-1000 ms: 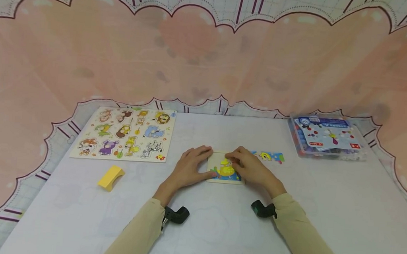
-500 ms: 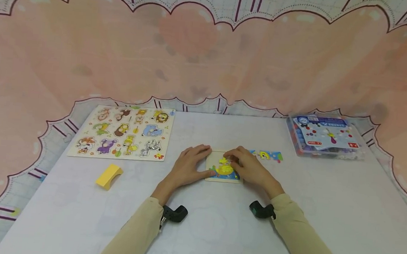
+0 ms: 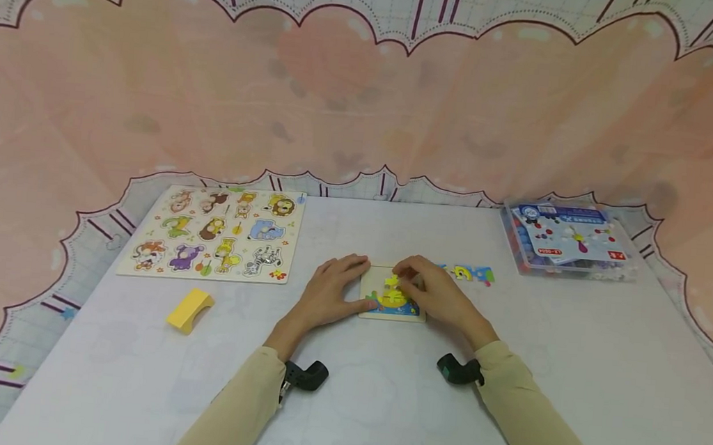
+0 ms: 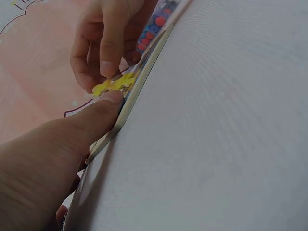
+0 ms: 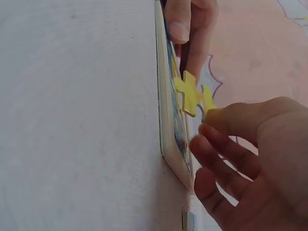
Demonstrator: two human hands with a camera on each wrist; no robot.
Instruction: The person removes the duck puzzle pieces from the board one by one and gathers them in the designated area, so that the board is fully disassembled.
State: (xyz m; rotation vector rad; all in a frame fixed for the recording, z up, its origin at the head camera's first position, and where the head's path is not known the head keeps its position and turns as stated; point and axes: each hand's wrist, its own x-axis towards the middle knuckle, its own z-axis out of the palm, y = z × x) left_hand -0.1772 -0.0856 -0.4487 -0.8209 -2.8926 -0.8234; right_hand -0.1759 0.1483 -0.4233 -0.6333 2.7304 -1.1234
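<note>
A small wooden puzzle board point(image 3: 378, 278) lies mid-table, its lower part filled with a blue and yellow picture. At its left side rests my left hand point(image 3: 333, 292), thumb on the lower left of the board and extended fingers reaching the far left corner. My right hand point(image 3: 437, 295) is over the board's right side. Between its thumb and fingertips it pinches a yellow jigsaw piece point(image 5: 190, 95), tilted just above the board in the right wrist view. The left wrist view shows that yellow piece close to my left thumb point(image 4: 98, 114).
Several colourful puzzle pieces point(image 3: 473, 273) lie behind my right hand. A large animal puzzle board point(image 3: 214, 233) is at the back left, with a yellow arch block point(image 3: 189, 310) in front of it. A clear plastic box point(image 3: 571, 243) stands at the back right.
The yellow piece in my right hand has turned and shifted slightly over the board. My left hand keeps its place on the board, and the other objects stay where they were.
</note>
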